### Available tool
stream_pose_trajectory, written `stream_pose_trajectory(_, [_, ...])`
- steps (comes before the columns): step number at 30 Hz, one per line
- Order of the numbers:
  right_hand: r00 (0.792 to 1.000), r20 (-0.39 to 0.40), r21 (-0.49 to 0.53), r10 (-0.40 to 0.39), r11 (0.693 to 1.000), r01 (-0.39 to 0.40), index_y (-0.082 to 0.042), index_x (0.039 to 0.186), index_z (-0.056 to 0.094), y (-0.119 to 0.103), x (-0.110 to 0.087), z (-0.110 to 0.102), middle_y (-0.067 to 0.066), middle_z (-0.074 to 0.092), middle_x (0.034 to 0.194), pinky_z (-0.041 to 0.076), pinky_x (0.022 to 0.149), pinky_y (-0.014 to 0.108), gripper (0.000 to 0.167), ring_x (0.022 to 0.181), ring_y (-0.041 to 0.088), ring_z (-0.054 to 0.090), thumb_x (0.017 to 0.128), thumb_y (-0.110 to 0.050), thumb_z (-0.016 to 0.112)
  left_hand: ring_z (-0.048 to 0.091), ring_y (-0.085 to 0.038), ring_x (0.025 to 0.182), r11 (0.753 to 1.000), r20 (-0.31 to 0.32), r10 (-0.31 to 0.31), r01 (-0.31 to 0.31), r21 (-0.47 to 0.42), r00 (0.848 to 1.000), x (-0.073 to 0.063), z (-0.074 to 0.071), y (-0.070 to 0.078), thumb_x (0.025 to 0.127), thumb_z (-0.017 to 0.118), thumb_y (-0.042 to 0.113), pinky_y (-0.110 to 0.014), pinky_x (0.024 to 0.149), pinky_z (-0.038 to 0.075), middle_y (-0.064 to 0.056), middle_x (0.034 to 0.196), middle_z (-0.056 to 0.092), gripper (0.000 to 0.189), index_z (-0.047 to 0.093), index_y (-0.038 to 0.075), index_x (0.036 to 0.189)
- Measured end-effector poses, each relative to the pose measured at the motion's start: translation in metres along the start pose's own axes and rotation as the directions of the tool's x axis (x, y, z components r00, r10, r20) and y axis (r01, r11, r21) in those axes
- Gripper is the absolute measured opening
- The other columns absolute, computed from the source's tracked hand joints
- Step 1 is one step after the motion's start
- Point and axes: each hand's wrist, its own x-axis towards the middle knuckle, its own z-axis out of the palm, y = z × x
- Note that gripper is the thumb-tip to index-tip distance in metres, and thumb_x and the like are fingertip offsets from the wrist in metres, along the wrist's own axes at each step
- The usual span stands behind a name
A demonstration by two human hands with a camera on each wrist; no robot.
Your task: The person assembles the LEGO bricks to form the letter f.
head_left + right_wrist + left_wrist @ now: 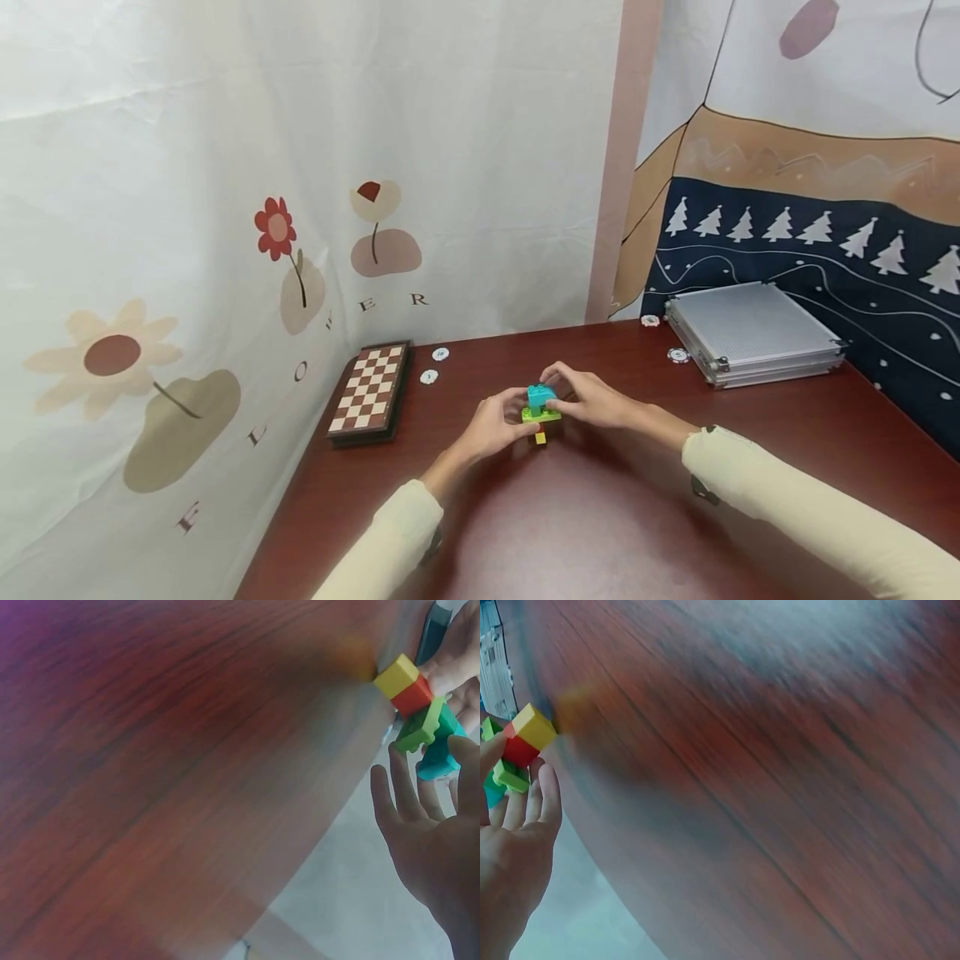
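Note:
Both hands hold a small stack of toy building bricks close over the table, in the middle of the head view. At its foot is a yellow brick [540, 438], with a red brick [519, 750] above it. A lime green plate [552, 415] sits over the red one, wider than the bricks below. Teal bricks [439, 762] top the stack, the uppermost one curved on one side. From the left, my left hand [491, 429] grips the stack, thumb by the red brick. My right hand [596, 402] pinches the teal top between thumb and fingers.
A chessboard box [369, 390] lies at the table's left edge, with two poker chips [429, 377] beside it. Silver metal cases [753, 333] are stacked at the back right, with more chips [678, 356] next to them. Printed curtains [480, 167] hang behind the table [600, 533].

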Motion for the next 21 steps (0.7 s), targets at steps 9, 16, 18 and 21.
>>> stream_pose_trajectory(9, [0.996,-0.024,0.03,0.086,0.996,-0.085,-0.004,0.136,0.057,0.017,-0.01,-0.005,0.013,0.064,0.123,0.058,0.091,0.038,0.044,0.104,0.025,0.071,0.096,-0.009,0.075,0.072,-0.021,0.103,0.997,-0.046,-0.075,0.074,-0.012,0.996,0.009,0.013,0.003,0.093,0.081,0.021,-0.035,0.089,0.058,-0.01,0.125,0.072,0.064,0.054,0.007,0.148])
stream_pose_trajectory(16, [0.987,-0.031,-0.004,0.156,0.988,-0.156,0.004,0.143,0.056,0.024,-0.014,-0.002,0.018,0.062,0.122,0.057,0.093,0.047,0.053,0.099,0.026,0.071,0.095,-0.01,0.076,0.073,-0.019,0.102,0.993,-0.094,-0.088,0.095,0.074,0.992,0.013,0.015,0.0,0.093,0.081,0.026,-0.033,0.086,0.058,-0.007,0.12,0.075,0.047,0.069,0.005,0.134])
stream_pose_trajectory(18, [0.984,-0.022,-0.005,0.175,0.984,-0.175,0.004,0.143,0.055,0.026,-0.013,0.0,0.02,0.064,0.125,0.057,0.092,0.046,0.053,0.101,0.027,0.072,0.096,-0.01,0.074,0.073,-0.019,0.1,0.991,-0.101,-0.092,0.1,0.086,0.991,0.014,0.016,-0.001,0.093,0.081,0.027,-0.033,0.085,0.058,-0.008,0.116,0.076,0.045,0.071,0.004,0.13])
stream_pose_trajectory(21, [0.978,-0.013,-0.009,0.209,0.978,-0.209,0.004,0.143,0.056,0.029,-0.011,0.002,0.019,0.068,0.124,0.059,0.088,0.041,0.05,0.101,0.026,0.072,0.098,-0.011,0.072,0.074,-0.019,0.098,0.989,-0.101,-0.102,0.112,0.094,0.99,0.014,0.017,-0.002,0.094,0.079,0.027,-0.031,0.081,0.058,-0.009,0.114,0.077,0.043,0.072,0.002,0.128])
